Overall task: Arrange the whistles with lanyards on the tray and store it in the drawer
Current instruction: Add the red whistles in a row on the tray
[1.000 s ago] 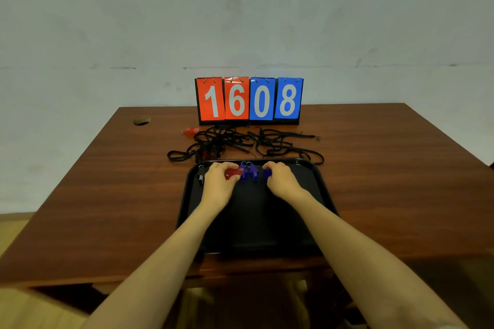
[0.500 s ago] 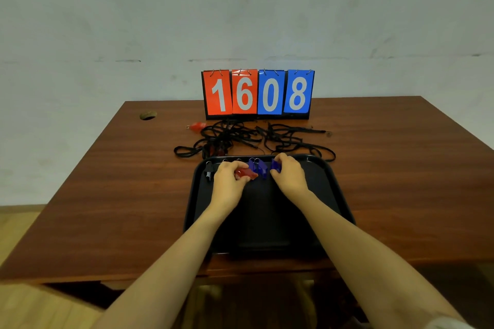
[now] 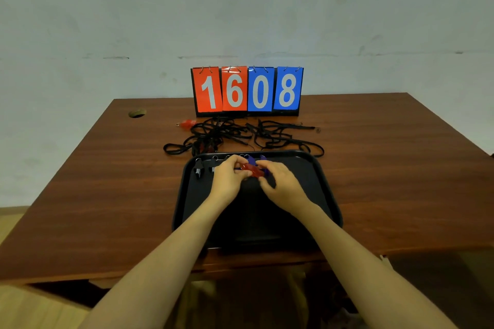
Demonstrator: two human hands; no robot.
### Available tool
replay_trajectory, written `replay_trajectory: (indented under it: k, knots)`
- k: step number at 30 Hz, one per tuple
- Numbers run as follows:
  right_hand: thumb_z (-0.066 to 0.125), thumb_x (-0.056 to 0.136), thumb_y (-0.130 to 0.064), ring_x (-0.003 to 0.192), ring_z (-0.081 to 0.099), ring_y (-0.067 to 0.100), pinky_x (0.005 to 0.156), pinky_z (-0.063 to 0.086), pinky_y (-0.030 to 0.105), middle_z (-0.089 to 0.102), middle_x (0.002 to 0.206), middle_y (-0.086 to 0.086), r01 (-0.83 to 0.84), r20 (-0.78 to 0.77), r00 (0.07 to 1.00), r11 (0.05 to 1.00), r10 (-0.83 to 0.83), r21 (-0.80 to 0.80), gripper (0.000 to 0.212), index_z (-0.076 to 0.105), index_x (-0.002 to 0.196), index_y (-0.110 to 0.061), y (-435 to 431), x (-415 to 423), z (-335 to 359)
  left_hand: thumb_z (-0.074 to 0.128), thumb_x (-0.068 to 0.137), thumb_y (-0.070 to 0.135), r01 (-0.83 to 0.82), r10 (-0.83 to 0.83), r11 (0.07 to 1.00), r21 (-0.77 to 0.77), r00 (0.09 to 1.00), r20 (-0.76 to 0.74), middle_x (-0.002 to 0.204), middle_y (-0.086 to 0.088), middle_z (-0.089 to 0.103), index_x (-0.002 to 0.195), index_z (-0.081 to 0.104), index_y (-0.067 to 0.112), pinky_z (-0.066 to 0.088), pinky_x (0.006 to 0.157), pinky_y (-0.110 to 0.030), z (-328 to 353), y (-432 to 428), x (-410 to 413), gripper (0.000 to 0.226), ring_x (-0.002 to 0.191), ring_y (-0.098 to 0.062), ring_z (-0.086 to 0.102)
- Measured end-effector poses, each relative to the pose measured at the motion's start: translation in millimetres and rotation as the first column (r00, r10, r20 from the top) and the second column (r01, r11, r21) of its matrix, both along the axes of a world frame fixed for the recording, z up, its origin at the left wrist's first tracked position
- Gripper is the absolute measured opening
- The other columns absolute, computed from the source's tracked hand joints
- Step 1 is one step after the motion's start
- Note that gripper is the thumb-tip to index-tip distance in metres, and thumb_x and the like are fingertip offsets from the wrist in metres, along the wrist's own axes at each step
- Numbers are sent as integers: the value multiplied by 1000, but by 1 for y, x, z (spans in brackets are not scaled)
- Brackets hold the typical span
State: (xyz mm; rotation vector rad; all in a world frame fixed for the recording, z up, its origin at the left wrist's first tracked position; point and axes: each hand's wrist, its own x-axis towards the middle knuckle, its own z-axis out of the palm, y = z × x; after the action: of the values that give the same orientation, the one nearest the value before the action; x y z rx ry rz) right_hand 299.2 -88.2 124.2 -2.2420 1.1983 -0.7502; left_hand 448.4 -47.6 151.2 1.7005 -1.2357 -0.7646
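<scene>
The tray [image 3: 318, 184] sits at the desk's [image 3: 107, 195] near edge, its floor open toward 6 o'clock. At its 12 o'clock rim the left hand [image 3: 227, 181] and right hand [image 3: 286, 187] meet, each grip pinching the red whistle [image 3: 252, 169].

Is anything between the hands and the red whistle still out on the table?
Yes. The tangled black lanyards lie between the tray's far rim and that whistle, which sits at their far left edge. Nothing else visible blocks it.

Over the far half of a black tray [image 3: 320, 195], the left hand [image 3: 227, 177] and right hand [image 3: 286, 187] meet, both seemingly pinching a red whistle [image 3: 252, 169], with black whistles [image 3: 198, 168] at its 9 o'clock, blue whistles [image 3: 251, 160] at 12 o'clock and tangled lanyards [image 3: 240, 135] beyond the rim.
</scene>
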Motion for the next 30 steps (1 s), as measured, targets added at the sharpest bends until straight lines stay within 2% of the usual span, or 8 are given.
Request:
replay_trajectory:
  k: [2, 5, 9, 12, 14, 19, 24, 30]
  knots:
    - [61, 90, -24, 112, 45, 11, 88, 36, 18, 57, 116, -3, 64, -10, 998, 996, -65, -63, 38, 57, 127, -18, -1, -4, -3, 67, 83, 6, 7, -7, 1000, -6, 1000, 16, 84, 7, 62, 93, 58, 18, 47, 70, -14, 0, -2, -7, 18, 79, -8, 63]
    - [58, 92, -24, 105, 41, 9, 84, 38, 21, 48, 107, -5, 110, -6, 994, 994, -110, 6, 39, 54, 130, -21, -4, -10, -2, 66, 83, 5, 48, -48, 998, -32, 999, -8, 80, 12, 62, 94, 60, 19, 43, 67, -10, 1, -2, -19, 18, 75, 2, 61]
    - [55, 92, -10, 110, 50, 11, 92, 39, 19, 56, 120, -2, -16, 52, 999, 998, 13, 61, 42, 52, 133, -19, -8, -24, 4, 65, 83, 1, 136, -138, 989, -52, 990, -43, 84, 3, 67, 97, 64, 15, 48, 77, -14, 2, -11, -28, 20, 77, -5, 65]
    - [55, 92, -8, 106, 53, 7, 91, 40, 15, 57, 127, 0, -25, 67, 998, 993, 18, 111, 45, 51, 136, -15, -11, -35, 10, 64, 84, 3, 175, -175, 984, -42, 985, 2, 81, -5, 68, 97, 63, 14, 47, 73, -9, 1, -18, -29, 18, 74, -6, 63]
    - [56, 92, -7, 107, 57, 11, 93, 43, 18, 58, 127, 1, -10, 50, 999, 995, 4, 103, 43, 53, 135, -14, -14, -40, 12, 63, 85, 5, 213, -211, 977, -27, 975, 66, 75, 1, 65, 100, 63, 14, 45, 69, -6, 2, -21, -30, 17, 70, 0, 58]
    - [56, 92, -9, 113, 59, 19, 99, 45, 24, 60, 128, 3, 189, 21, 981, 977, -192, 95, 40, 56, 131, -13, -25, -38, 12, 61, 88, 10, 116, -105, 993, -24, 956, 274, 109, 1, 61, 126, 55, 14, 44, 93, -23, -2, -33, -34, 39, 106, -14, 58]
    - [60, 91, -16, 115, 60, 23, 100, 48, 37, 63, 127, 7, 360, -71, 933, 922, -353, 140, 44, 52, 134, -13, -35, -31, 3, 49, 94, 24, 160, -154, 985, 63, 660, 735, 142, -2, 44, 138, 44, 17, 25, 111, -34, -18, -31, -26, 45, 135, -20, 33]
    - [66, 86, -29, 98, 64, 25, 81, 53, 37, 66, 109, 6, 340, -198, 925, 939, -324, 50, 36, 56, 117, -14, -39, -14, 0, 37, 100, 28, 174, -258, 964, 199, 457, 851, 155, -4, 26, 147, 26, 25, 0, 119, -45, -34, -33, -27, 49, 146, -23, 13]
